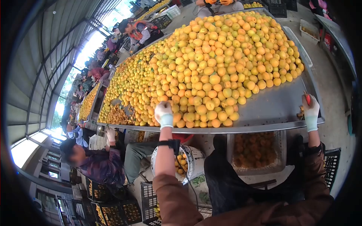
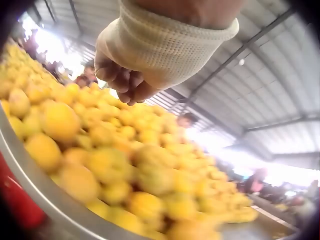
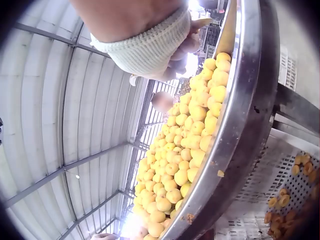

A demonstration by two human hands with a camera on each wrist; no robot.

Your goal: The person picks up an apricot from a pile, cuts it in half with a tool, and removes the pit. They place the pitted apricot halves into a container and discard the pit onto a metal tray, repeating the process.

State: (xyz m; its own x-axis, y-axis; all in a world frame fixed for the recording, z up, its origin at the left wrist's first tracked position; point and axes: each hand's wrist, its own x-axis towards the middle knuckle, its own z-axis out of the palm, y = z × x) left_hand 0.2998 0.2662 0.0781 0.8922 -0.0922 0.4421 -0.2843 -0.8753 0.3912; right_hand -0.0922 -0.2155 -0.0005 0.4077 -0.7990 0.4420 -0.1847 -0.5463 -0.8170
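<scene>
A large heap of apricots covers most of a metal-rimmed sorting table. My left hand, in a white fingerless glove, is over the heap's near edge, fingers curled down toward the fruit. The left wrist view shows those curled fingers above the apricots; I cannot tell whether they enclose one. At the table's right end, my gloved right hand grips a small red-handled tool with a thin tip. Small brown scraps lie beside it. The right wrist view shows that hand beyond the metal rim.
Under the table's front edge, a crate holds halved apricots. A white bucket of apricots stands left of my legs. Another person sits close on the left, and a worker in an orange vest is across the table. Black crates stand on the floor.
</scene>
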